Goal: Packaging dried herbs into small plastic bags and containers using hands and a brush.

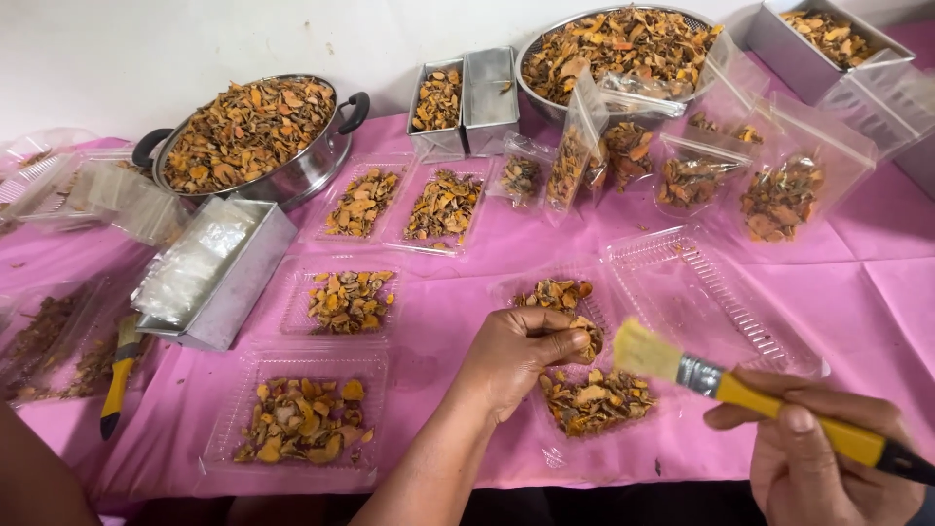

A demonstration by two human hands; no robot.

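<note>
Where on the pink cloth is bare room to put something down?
Free: right edge of the pink cloth, beside the open clear clamshell tray; also centre, below two filled clear trays. Crowded: the back row of clear pouches and steel bowls.

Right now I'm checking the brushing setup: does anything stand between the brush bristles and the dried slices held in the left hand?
Nothing visible does. The brush in the right hand points its bristles across a bare gap at the left hand, which pinches dried slices above the open clear tray.

Left hand (516,356) pinched shut; right hand (828,458) fisted, grip closed.
</note>
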